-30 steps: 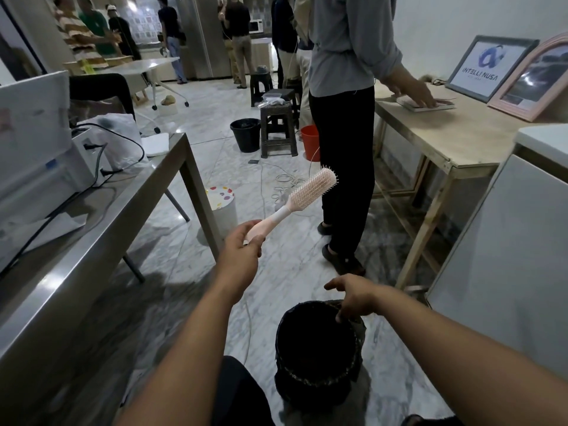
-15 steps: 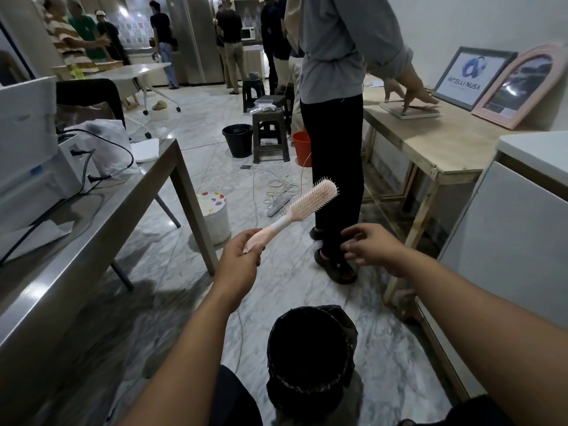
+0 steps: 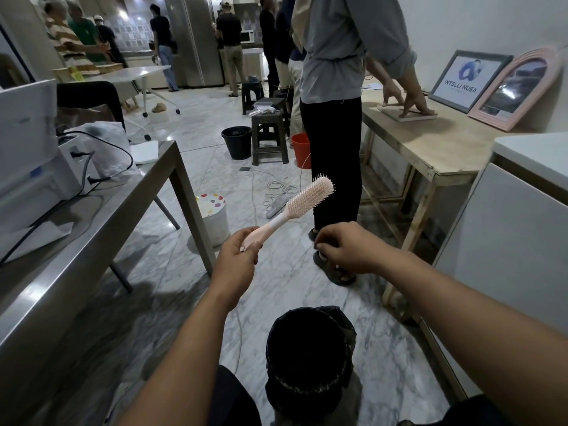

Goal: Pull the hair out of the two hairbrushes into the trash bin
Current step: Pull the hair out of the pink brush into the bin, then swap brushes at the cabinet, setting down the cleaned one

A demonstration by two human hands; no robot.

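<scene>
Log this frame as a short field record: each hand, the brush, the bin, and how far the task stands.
left hand: left hand grips the handle of the pink hairbrush
right hand: right hand fingers curled, beside the brush handle, not touching it; holding anything: cannot tell
brush: held up tilted, bristle head away from the person; hair in bristles not visible
bin: black-lined trash bin on the floor below the hands
second brush: not in view
task stage: the one brush in hand looks clean

A pink hairbrush [image 3: 295, 207] with pale bristles is held by the end of its handle, its head tilted up and to the right, above the floor. Below it stands a round trash bin [image 3: 309, 361] lined with a black bag, its mouth open.
</scene>
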